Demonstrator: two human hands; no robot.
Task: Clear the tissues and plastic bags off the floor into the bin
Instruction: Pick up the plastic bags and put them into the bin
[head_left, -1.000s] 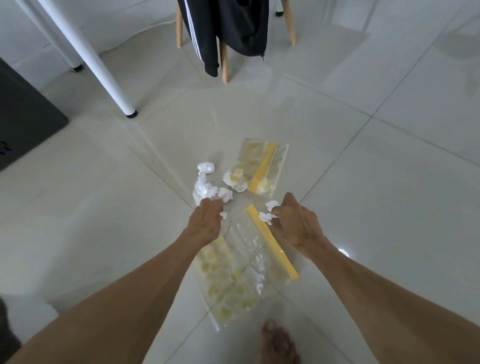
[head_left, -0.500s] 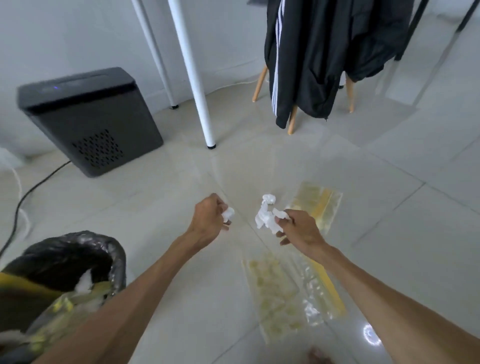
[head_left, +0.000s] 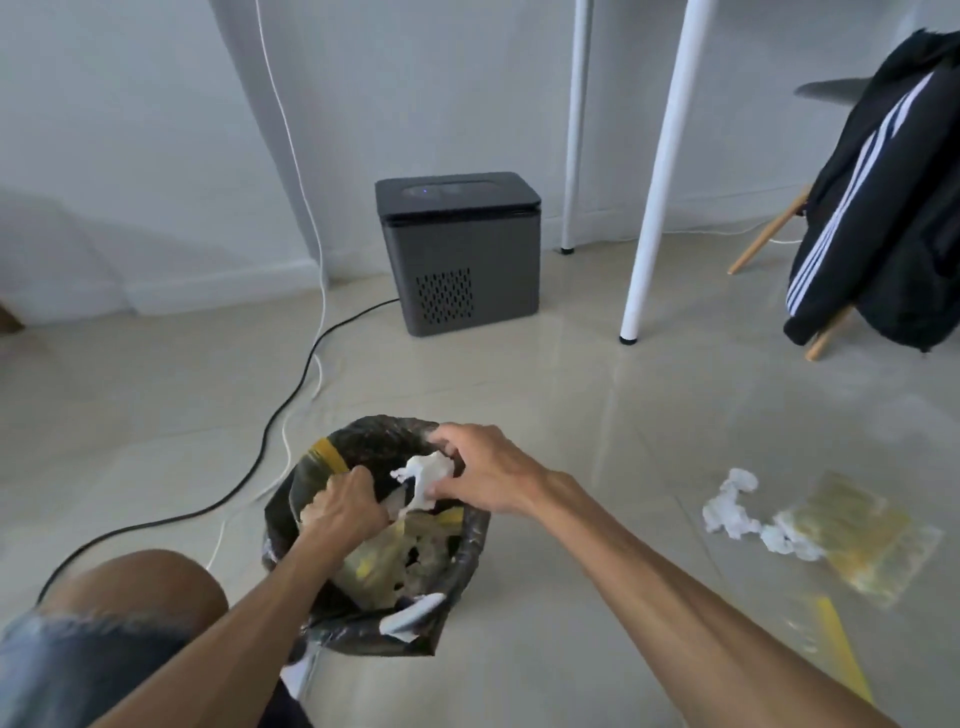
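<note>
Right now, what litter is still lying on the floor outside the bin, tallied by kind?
Tissue clumps: 1 loose cluster, pieces too blurred to count separately
Plastic bags: 2, one by the tissues and one nearer the frame's lower edge
Total: 3 floor items

Both hands have left the litter patch and now sit over the bin (head_left: 462, 566), at its black-lined mouth. Right hand (head_left: 488, 475) has carried its white tissue wad (head_left: 423, 480) across and pinches it above the opening. Left hand (head_left: 345, 512) is down inside the rim, fist closed; what it grips is hidden. Loose tissues (head_left: 737, 512) and plastic bags (head_left: 852, 535) now lie well off to the person's right.
</note>
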